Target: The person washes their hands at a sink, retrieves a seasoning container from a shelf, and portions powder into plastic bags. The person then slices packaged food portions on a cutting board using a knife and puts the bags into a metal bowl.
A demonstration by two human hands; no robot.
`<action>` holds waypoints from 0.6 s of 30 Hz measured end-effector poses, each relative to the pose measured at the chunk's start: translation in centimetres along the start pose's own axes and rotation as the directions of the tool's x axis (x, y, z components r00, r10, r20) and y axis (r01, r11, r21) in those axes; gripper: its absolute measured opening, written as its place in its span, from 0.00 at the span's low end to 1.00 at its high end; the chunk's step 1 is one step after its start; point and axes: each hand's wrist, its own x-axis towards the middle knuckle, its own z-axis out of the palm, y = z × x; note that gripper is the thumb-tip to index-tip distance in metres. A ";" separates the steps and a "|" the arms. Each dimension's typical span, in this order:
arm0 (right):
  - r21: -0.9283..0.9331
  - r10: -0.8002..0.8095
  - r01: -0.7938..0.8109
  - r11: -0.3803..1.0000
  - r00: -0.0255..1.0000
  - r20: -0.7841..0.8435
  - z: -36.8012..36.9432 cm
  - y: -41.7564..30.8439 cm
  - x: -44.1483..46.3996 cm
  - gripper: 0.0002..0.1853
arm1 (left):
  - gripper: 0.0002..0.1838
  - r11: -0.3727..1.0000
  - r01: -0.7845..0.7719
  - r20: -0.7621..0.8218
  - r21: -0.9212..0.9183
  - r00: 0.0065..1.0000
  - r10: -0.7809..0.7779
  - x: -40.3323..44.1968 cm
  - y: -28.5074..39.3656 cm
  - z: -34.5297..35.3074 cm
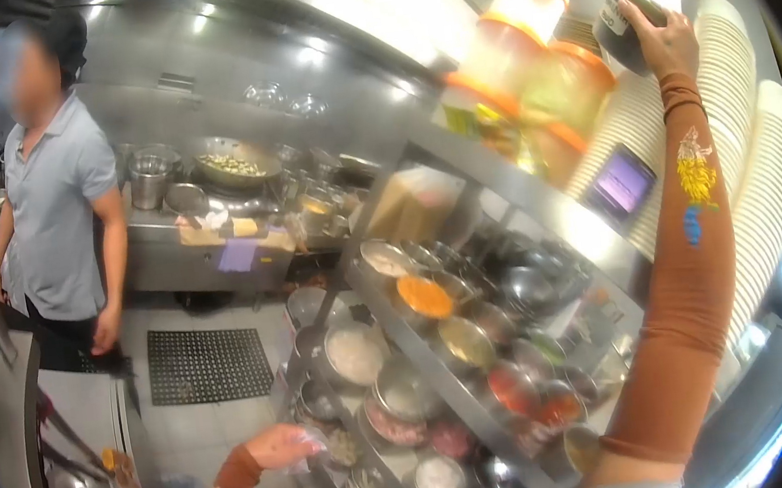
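My right hand [670, 41] is raised at the upper right, its fingers closed round a dark jar [618, 33] with a pale label, beside the tall stacks of white containers [729, 80]. My left hand [284, 446] is low in the middle, near the shelf of bowls, its fingers drawn together around something clear that is too blurred to name. Brown sleeves with yellow flower patterns cover both my forearms.
Metal bowls of food, one with orange contents [425, 296], fill the shelves. Orange-lidded tubs [504, 48] and a small screen [620, 184] are above. A person in a grey shirt [68, 204] stands left. A black mat [209, 364] lies on the floor.
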 end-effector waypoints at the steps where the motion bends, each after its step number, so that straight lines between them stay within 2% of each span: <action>1: -0.039 0.020 -0.021 0.999 0.999 -0.037 2.1 0.5 0.7 0.41 | 0.15 1.000 0.012 0.002 -0.005 1.000 -0.012 1.0 0.2 -1.2; 5: -0.188 -0.049 0.025 0.982 0.992 -0.120 8.9 1.8 2.7 0.39 | 0.15 0.996 -0.001 -0.040 0.088 0.999 0.005 5.6 -2.7 -5.1; 8: -0.164 -0.123 0.118 0.979 0.992 -0.019 10.7 -1.3 -0.1 0.38 | 0.16 0.981 0.162 -0.115 0.102 0.982 -0.150 4.7 -2.5 -6.2; 11: -0.127 -0.147 0.149 0.981 0.989 0.028 11.5 -4.4 -1.8 0.37 | 0.17 0.997 0.051 -0.137 0.058 0.990 -0.042 4.9 -2.7 -7.6; 14: -0.101 -0.169 0.176 0.979 0.983 0.074 12.3 -7.0 -4.0 0.36 | 0.17 0.991 0.128 -0.116 0.030 0.986 -0.123 6.4 -5.7 -11.1; 18: -0.067 -0.205 0.218 0.974 0.966 0.154 15.4 -11.1 -6.7 0.35 | 0.17 0.996 -0.015 -0.159 0.090 0.987 0.029 7.7 -5.1 -16.0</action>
